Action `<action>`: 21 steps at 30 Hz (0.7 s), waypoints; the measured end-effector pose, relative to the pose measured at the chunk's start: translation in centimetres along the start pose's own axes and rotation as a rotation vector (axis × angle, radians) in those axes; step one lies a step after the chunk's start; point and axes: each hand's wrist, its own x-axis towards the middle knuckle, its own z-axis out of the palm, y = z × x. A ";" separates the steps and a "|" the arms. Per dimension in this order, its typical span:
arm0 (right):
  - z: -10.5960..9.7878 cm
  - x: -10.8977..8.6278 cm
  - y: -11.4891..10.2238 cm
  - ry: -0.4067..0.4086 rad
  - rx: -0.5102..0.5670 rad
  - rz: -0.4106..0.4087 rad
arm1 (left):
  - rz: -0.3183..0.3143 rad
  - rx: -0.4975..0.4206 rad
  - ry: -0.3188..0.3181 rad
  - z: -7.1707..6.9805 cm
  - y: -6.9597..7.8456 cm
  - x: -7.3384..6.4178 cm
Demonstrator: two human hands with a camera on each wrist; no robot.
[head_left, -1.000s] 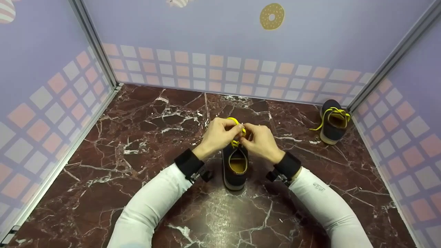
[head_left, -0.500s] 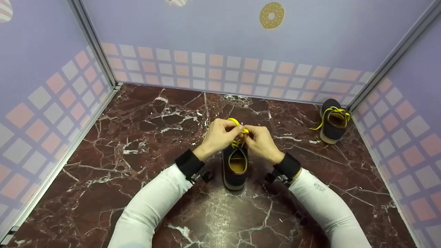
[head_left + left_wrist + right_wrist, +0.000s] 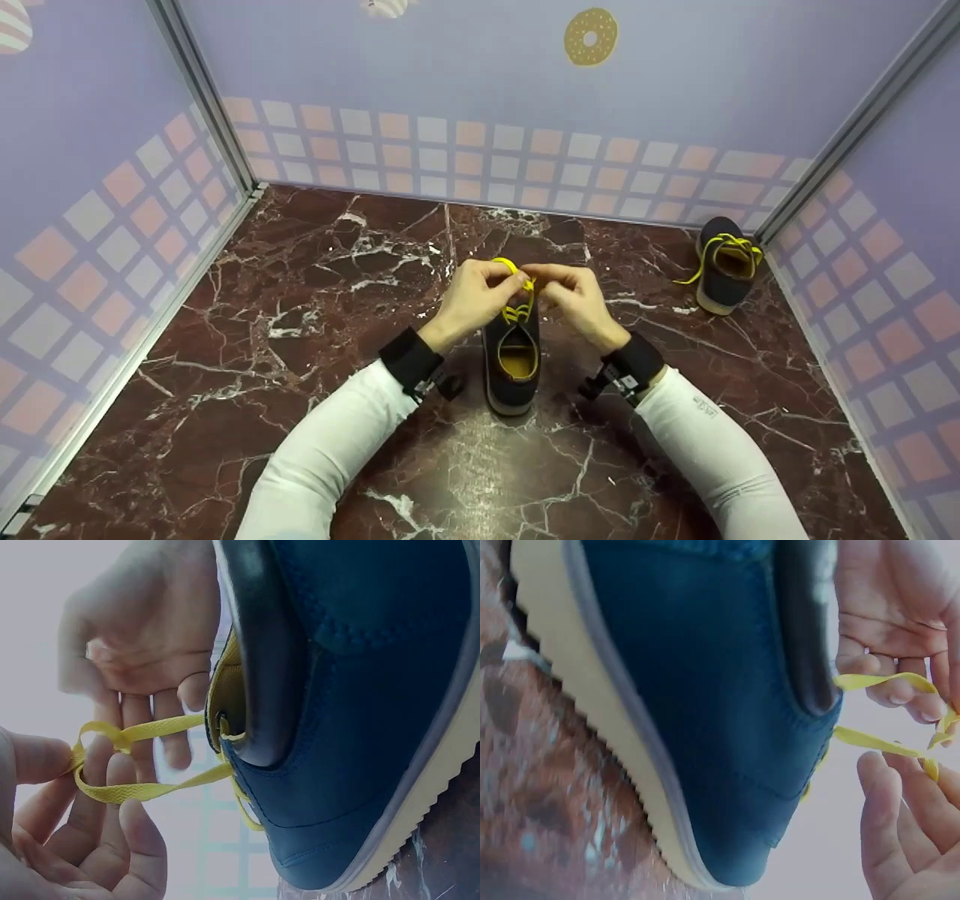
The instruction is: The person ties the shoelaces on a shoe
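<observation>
A dark low shoe [image 3: 511, 390] with a yellow insole stands toe away on the floor. My left hand [image 3: 476, 292] pinches its yellow shoelace [image 3: 169, 727] between thumb and forefinger, above the tongue. The lace makes a small loop at those fingertips, and two strands run taut down to the eyelets. My right hand [image 3: 574, 300] is on the shoe's right side, its forefinger reaching to the lace loop and its thumb apart from it. In the right wrist view the lace ends at the fingers [image 3: 911, 795] are partly hidden.
A matching shoe [image 3: 726, 281] with a yellow lace stands in the back right corner. Patterned panels [image 3: 480, 150] enclose the dark red marbled floor [image 3: 360, 300] at the back and on both sides.
My right hand has loosened from the lace and shifted slightly right, its forefinger now straighter. The left hand keeps its pinch in nearly the same place. The shoes have not moved.
</observation>
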 end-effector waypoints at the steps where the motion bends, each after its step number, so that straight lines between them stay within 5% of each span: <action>1: 0.0 0.0 -0.2 0.018 0.028 0.005 | -0.006 -0.011 0.006 0.0 0.0 0.0; 12: 0.5 0.5 -1.7 0.159 0.392 0.073 | -0.172 -0.409 0.067 0.2 0.5 0.3; 17: 0.5 0.8 -2.0 0.189 0.570 0.133 | -0.307 -0.739 0.039 0.0 0.3 0.4; 21: 0.5 0.9 -2.1 0.185 0.661 0.131 | -0.346 -0.972 0.059 0.1 0.1 0.5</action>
